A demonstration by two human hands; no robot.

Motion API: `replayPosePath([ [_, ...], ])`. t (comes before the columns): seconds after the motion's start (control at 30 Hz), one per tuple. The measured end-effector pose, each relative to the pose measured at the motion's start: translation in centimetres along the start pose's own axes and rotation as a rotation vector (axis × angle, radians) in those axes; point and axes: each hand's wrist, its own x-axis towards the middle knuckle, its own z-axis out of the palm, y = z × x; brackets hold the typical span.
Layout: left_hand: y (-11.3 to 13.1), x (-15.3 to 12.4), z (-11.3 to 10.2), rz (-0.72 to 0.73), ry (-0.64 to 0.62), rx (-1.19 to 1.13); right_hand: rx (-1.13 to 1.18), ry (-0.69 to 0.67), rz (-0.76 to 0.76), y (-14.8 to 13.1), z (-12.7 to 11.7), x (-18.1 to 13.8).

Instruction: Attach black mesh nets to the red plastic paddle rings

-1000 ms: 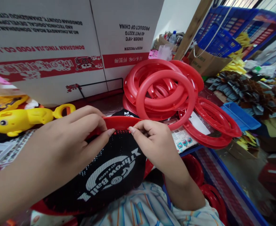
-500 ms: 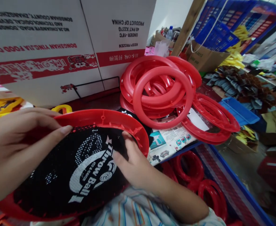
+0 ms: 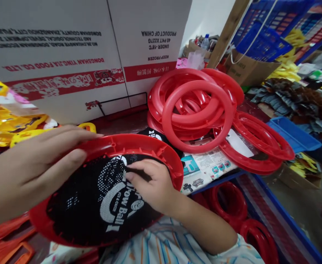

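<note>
A red plastic ring (image 3: pixel 174 161) lies tilted in front of me, its inner edge lined with small pegs. Black mesh fabric (image 3: pixel 84 209) with white "Throw Ball" lettering spans its inside. My left hand (image 3: pixel 42 165) holds the far-left rim, fingers over the outside and thumb on the inner side. With thumb and index finger, my right hand (image 3: pixel 152 183) pinches a gathered fold of the mesh near the printed letters, inside the ring.
A pile of red rings (image 3: pixel 196 110) stands behind, on the table. A white carton (image 3: pixel 67 44) walls off the back left. Yellow plastic parts (image 3: pixel 18 121) lie left, orange-red parts (image 3: pixel 9 238) below. More rings (image 3: pixel 228 200) fill a blue-edged crate at right.
My right hand has moved from the mesh's far edge toward the middle and now pinches up a fold. My left thumb has lifted off the mesh edge. The view has shifted left.
</note>
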Motion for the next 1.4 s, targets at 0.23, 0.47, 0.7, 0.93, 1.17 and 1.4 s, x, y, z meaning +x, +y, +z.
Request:
replayPosePath([
  [0.23, 2.6, 2.5, 0.7, 0.226, 0.016, 0.000, -0.322, 0.181, -0.281, -2.0, -1.5, -0.7],
  [0.47, 3.0, 3.1, 0.9, 0.268, -0.022, 0.049, -0.424, 0.170, -0.276, -2.3, -2.6, 0.0],
  [0.7, 3.0, 3.8, 0.6, 0.323, -0.131, -0.089, -0.439, 0.144, -0.219, -2.6, -2.6, 0.7],
  [0.93, 2.6, 3.8, 1.0, 0.260, -0.097, -0.144, -0.543, 0.197, -0.240, -2.4, -2.5, 0.9],
  [1.17, 3.3, 3.9, 1.0, 0.265, 0.015, -0.110, -0.665, 0.193, -0.244, -3.0, -2.7, 1.1],
  [1.4, 3.6, 3.9, 1.2, 0.210, 0.019, -0.073, -0.750, 0.222, -0.231, -3.3, -3.2, 1.5],
])
